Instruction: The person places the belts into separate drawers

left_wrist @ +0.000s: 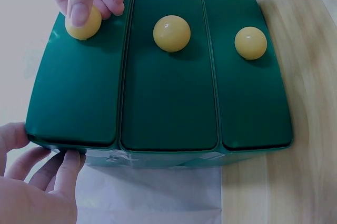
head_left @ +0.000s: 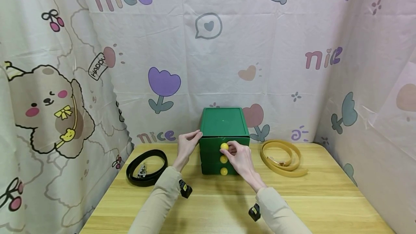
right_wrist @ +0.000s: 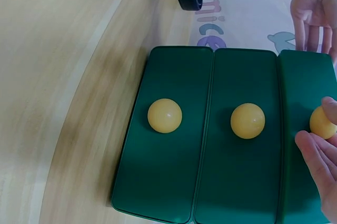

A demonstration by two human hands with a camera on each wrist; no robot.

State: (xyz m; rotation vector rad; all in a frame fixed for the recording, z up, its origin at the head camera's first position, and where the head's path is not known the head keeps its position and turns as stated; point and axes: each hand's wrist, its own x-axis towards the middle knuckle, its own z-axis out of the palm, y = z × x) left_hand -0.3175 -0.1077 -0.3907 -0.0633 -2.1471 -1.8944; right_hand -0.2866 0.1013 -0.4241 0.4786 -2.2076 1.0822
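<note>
A green box of three stacked drawers (head_left: 223, 122) stands on the table, each drawer front bearing a round yellow knob. My right hand (head_left: 240, 157) pinches the top knob (left_wrist: 84, 27) between thumb and fingers. At the box's upper left front corner, my left hand (head_left: 186, 146) grips the edge, with its fingers against the side in the left wrist view. The middle knob (right_wrist: 247, 121) and bottom knob (right_wrist: 165, 115) are untouched. All the drawer fronts look about flush with one another, though a thin dark line runs under the lid's front edge.
A coiled black belt (head_left: 130, 174) with a silver buckle lies left of the box. To the right lies a coiled tan belt (head_left: 282, 170). The wooden table (head_left: 214, 205) meets a printed curtain (head_left: 214, 64) behind the box.
</note>
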